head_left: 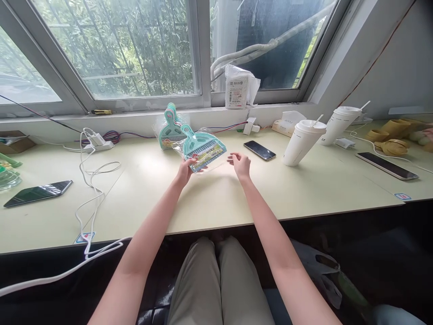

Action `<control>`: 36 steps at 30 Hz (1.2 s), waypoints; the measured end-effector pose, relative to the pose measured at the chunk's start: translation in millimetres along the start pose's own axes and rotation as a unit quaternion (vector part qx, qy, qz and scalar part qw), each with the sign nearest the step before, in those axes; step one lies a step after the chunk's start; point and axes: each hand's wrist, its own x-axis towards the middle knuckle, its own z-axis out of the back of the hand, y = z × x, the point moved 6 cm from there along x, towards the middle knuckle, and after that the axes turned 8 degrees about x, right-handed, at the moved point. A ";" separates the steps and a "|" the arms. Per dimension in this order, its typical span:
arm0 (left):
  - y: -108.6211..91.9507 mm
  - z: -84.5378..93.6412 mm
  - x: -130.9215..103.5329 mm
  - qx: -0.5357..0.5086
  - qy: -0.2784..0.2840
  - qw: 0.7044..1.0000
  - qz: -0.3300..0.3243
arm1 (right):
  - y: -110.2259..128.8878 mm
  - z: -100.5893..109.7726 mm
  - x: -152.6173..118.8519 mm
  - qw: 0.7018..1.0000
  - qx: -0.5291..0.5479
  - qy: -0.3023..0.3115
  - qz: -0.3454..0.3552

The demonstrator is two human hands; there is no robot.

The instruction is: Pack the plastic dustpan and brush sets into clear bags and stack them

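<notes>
My left hand (pixel 186 171) is closed on the lower left edge of a teal mini dustpan and brush set (pixel 204 149) in a clear plastic bag, held tilted above the table. Its printed label faces me and the handle points up and away. Just right of the bag is my right hand (pixel 241 166), with its fingers curled in a pinch. Whether they grip the bag's clear edge I cannot make out. Behind the held set, a stack of similar teal dustpan sets (pixel 171 128) leans near the window sill.
A phone (pixel 260 150) and white lidded cups (pixel 301 144) with straws lie to the right. Another phone (pixel 38 193) and a white cable (pixel 84 176) from a power strip (pixel 98 145) are at left. Tape rolls (pixel 392 135) sit far right. A white package (pixel 237 92) stands on the sill.
</notes>
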 end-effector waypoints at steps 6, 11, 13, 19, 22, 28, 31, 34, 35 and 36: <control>7.3 15.3 1.8 -0.035 -0.035 0.998 0.050 | 26.1 -10.7 -9.8 0.923 -0.250 0.035 0.292; 17.3 15.6 1.1 0.020 0.015 0.990 0.139 | 26.5 -9.0 -6.1 0.926 -0.213 0.010 0.311; 20.0 12.0 0.1 0.039 0.047 0.985 0.159 | 27.1 -8.1 -5.4 0.931 -0.184 0.014 0.315; 17.1 -11.3 -11.2 0.081 0.191 0.968 0.139 | 15.0 2.1 1.0 0.959 -0.143 -0.044 0.241; 15.9 -12.5 -13.3 0.109 0.208 0.963 0.129 | -2.9 2.6 8.2 0.981 -0.097 -0.037 0.166; 14.0 -3.7 -11.5 0.144 0.209 0.957 0.144 | -42.8 -6.7 21.9 0.990 0.098 0.089 -0.042; 12.1 -8.6 -12.9 0.163 0.216 0.955 0.120 | -44.1 0.3 27.8 0.989 0.131 0.059 -0.024; 18.0 -3.8 -8.1 0.289 0.092 0.949 0.088 | -43.7 7.5 31.7 0.994 0.108 0.006 0.009; 20.3 1.7 -5.6 0.346 0.017 0.934 0.085 | -43.2 7.8 33.3 0.995 0.097 0.000 0.023; 22.6 5.0 -2.7 0.405 -0.037 0.910 0.080 | -42.9 7.0 35.6 0.996 0.084 0.002 0.037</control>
